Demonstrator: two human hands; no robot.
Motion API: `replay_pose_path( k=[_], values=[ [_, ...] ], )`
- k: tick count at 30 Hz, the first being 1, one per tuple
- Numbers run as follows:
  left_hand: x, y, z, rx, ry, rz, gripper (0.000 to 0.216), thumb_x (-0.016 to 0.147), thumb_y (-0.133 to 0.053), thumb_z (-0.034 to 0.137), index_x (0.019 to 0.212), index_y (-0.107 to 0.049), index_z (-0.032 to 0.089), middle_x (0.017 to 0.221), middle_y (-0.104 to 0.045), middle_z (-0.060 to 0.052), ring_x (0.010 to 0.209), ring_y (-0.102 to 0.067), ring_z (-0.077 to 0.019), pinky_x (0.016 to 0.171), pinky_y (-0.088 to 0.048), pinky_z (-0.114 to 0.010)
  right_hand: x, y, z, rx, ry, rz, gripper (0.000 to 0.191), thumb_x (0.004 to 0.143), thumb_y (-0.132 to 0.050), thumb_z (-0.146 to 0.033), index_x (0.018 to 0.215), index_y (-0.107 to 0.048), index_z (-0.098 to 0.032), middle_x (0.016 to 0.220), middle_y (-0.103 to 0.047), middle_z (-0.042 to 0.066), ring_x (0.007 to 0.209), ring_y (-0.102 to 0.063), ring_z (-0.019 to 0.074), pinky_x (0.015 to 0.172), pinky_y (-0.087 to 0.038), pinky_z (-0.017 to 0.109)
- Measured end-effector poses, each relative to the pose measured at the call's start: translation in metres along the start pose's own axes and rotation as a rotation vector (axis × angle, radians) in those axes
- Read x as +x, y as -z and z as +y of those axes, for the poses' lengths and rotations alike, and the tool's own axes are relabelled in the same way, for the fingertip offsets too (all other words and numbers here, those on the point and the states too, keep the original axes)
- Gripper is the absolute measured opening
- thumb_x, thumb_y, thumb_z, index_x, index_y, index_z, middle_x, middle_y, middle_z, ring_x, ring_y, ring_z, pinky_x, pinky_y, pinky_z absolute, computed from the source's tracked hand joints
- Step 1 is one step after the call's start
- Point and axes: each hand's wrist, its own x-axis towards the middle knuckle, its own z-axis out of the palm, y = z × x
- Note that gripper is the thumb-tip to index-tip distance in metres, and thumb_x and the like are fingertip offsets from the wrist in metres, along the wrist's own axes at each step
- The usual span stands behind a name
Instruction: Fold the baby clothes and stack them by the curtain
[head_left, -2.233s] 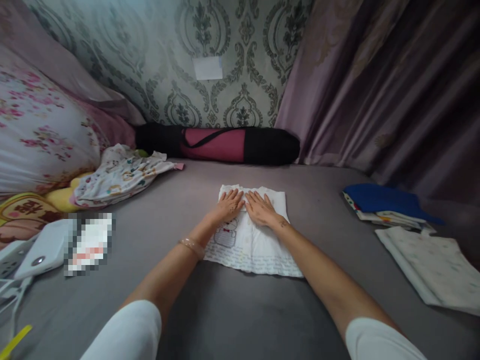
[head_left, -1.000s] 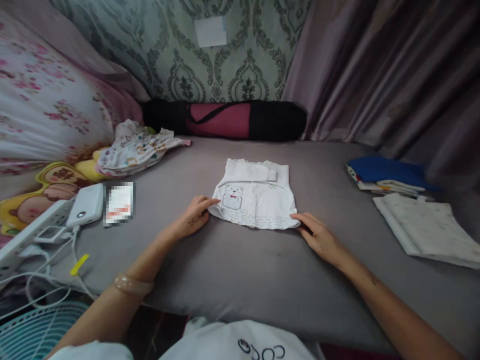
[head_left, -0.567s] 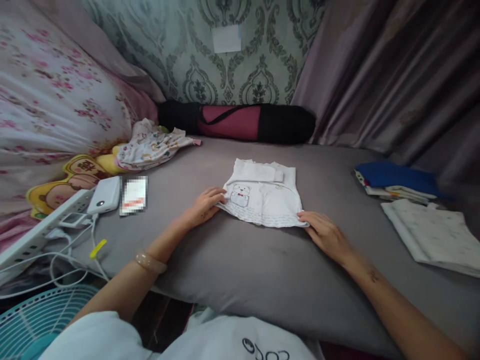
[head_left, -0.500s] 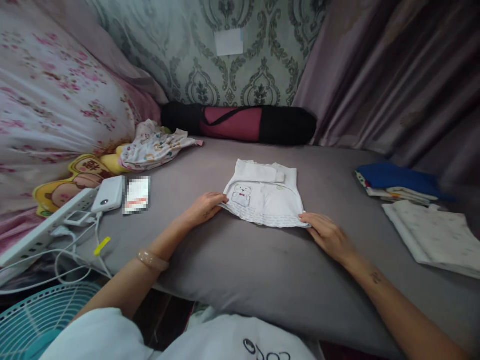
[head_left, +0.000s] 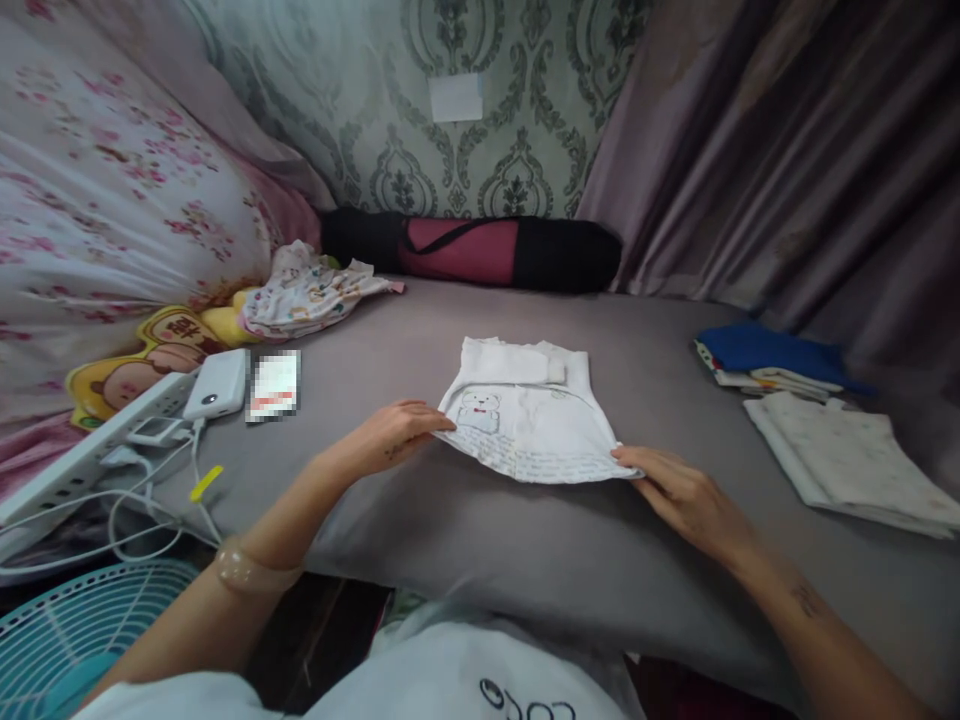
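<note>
At the left edge of the grey-covered bed (head_left: 360, 360), a power strip (head_left: 97, 455) lies aslant, with a white power bank (head_left: 219, 385) just beside its far end. Further right, the left hand (head_left: 401, 435) is nearly closed, palm down, its fingertips gripping the left corner of the garment's near hem; its thumb is hidden. The white garment (head_left: 525, 415) lies mid-bed, between the two hands and extending from them toward the far edge. Its longer dimension runs left to right, hand to hand, one sleeve folded across the top. The right hand (head_left: 686, 500) pinches the hem's right corner between thumb and fingers, with little gap. Both hands touch the garment, so neither is nearer. Whether the hem is clear of the bed cannot be determined. Toward the right edge sit a blue-topped stack (head_left: 776, 350) and, nearer, a pale folded cloth (head_left: 855, 460).
</note>
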Motion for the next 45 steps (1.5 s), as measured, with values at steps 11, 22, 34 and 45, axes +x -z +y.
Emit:
replay_pose_path(
  k=[11,22,34,45],
  values=[
    [0.016,0.014,0.005,-0.414,0.144,-0.036,0.027,0.090,-0.048,0.022,0.111,-0.065,0.018,0.114,-0.066,-0.009,0.101,-0.062,-0.0187,0.086,-0.048,-0.027,0.025,0.024,-0.011,0.266,-0.321,-0.164,0.025,0.089,-0.052,-0.038,0.103,-0.069,-0.025,0.107,-0.072,0.004,0.099,-0.067,0.0227,0.078,-0.056,0.031],
    [0.099,-0.009,-0.046,-0.880,0.449,0.397,0.035,0.077,-0.062,0.042,0.098,-0.065,0.015,0.086,-0.067,-0.003,0.076,-0.058,-0.0147,0.068,-0.044,-0.023,0.113,-0.005,0.051,0.590,-0.466,0.164,0.041,0.073,-0.067,-0.055,0.091,-0.066,-0.018,0.084,-0.071,0.006,0.077,-0.065,0.0200,0.070,-0.051,0.031],
    [0.138,-0.042,-0.091,-0.842,0.682,0.585,0.032,0.066,-0.059,0.032,0.093,-0.062,0.014,0.075,-0.063,-0.001,0.069,-0.057,-0.0147,0.061,-0.043,-0.023,0.144,-0.056,0.118,0.531,-0.567,0.197,0.024,0.076,-0.060,-0.032,0.094,-0.063,-0.017,0.088,-0.072,0.008,0.079,-0.067,0.0189,0.071,-0.052,0.031],
    [0.145,-0.051,-0.098,-0.433,0.694,0.656,0.018,0.079,-0.048,0.029,0.085,-0.060,0.017,0.065,-0.050,0.002,0.062,-0.047,-0.0138,0.056,-0.036,-0.024,0.149,-0.060,0.105,0.189,-0.682,0.250,0.026,0.083,-0.050,-0.032,0.094,-0.066,-0.014,0.081,-0.071,0.009,0.073,-0.063,0.0192,0.066,-0.048,0.028]
  ],
)
